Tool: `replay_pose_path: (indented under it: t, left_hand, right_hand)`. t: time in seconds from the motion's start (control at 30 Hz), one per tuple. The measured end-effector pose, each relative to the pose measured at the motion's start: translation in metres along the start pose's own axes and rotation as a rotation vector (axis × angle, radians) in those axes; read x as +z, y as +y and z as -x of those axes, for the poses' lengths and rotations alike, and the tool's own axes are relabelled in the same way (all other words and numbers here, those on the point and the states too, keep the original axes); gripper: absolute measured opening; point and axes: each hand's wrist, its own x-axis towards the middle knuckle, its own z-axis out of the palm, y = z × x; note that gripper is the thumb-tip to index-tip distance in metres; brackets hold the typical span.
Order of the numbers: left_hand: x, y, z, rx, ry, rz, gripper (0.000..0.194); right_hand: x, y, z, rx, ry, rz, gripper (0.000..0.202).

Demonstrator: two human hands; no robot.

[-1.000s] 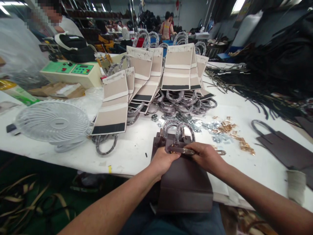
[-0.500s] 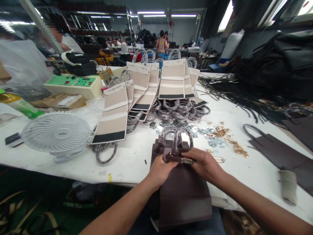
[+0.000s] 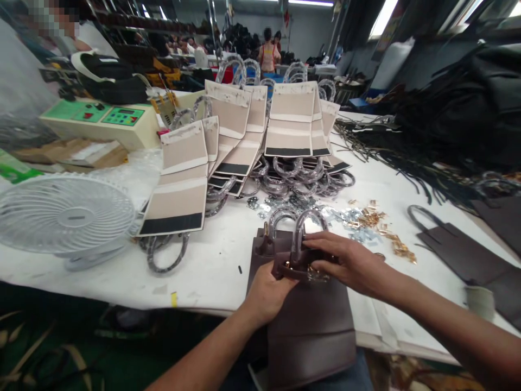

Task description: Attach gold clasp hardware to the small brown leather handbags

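Note:
A dark brown handbag (image 3: pixel 309 326) hangs over the table's front edge above my lap, its two handles (image 3: pixel 300 233) wrapped in clear plastic. My left hand (image 3: pixel 271 293) is closed on the left end of a narrow strap (image 3: pixel 280 267) across the top of the bag, thumb along it. My right hand (image 3: pixel 350 263) grips the strap's right part, thumb near a shiny metal clasp (image 3: pixel 318 275) and fingers reaching behind it beside the handle. The fingertips are partly hidden. A small gold fitting (image 3: pixel 266 228) stands at the bag's upper left.
Unfinished bag pieces with beige linings (image 3: pixel 175 184) are piled at the back. Gold fittings (image 3: pixel 372 217) and small metal plates (image 3: pixel 280 205) lie scattered before them. A grey fan (image 3: pixel 75 217) stands left, another brown bag (image 3: pixel 468 255) lies right. People work in the background.
My right hand has shifted its hold, its fingers now raised toward the handle and its thumb lower by the clasp. My left hand keeps its grip. The camera view has tilted down and shifted slightly.

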Motion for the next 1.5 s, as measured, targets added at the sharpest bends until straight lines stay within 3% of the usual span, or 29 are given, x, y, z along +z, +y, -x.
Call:
replay_pose_path:
  t: [0.23, 0.33, 0.43, 0.63, 0.83, 1.0, 1.1, 1.2, 1.5]
  left_hand:
    - [-0.001, -0.002, 0.0, 0.001, -0.011, -0.029, 0.038]
    - [-0.003, -0.005, 0.0, -0.001, -0.02, -0.016, 0.036]
    - [-0.004, -0.009, 0.001, -0.038, -0.021, -0.004, 0.035]
    - [-0.007, -0.011, -0.001, -0.028, -0.057, 0.001, 0.031]
    - [-0.007, -0.005, -0.001, -0.036, -0.073, 0.001, 0.033]
    - [-0.006, -0.007, 0.0, -0.054, -0.075, 0.007, 0.03]
    - [-0.005, -0.007, 0.0, -0.027, -0.006, -0.008, 0.026]
    - [-0.004, -0.006, 0.0, -0.013, 0.034, -0.015, 0.027]
    - [-0.006, -0.008, -0.004, -0.044, -0.028, 0.037, 0.029]
  right_hand:
    - [-0.018, -0.017, -0.029, 0.248, -0.342, -0.048, 0.02]
    - [-0.022, -0.019, -0.039, 0.271, -0.465, -0.041, 0.02]
    - [-0.02, -0.02, -0.045, 0.259, -0.501, -0.022, 0.021]
    - [-0.015, -0.02, -0.043, 0.221, -0.469, 0.121, 0.018]
    - [-0.016, -0.018, -0.038, 0.171, -0.462, 0.021, 0.018]
    - [-0.018, -0.022, -0.037, 0.261, -0.505, -0.01, 0.021]
    - [-0.016, -0.02, -0.035, 0.298, -0.46, 0.005, 0.022]
    - [-0.012, -0.016, -0.033, 0.258, -0.388, 0.063, 0.021]
    - [-0.01, -0.013, -0.034, 0.176, -0.388, 0.184, 0.012]
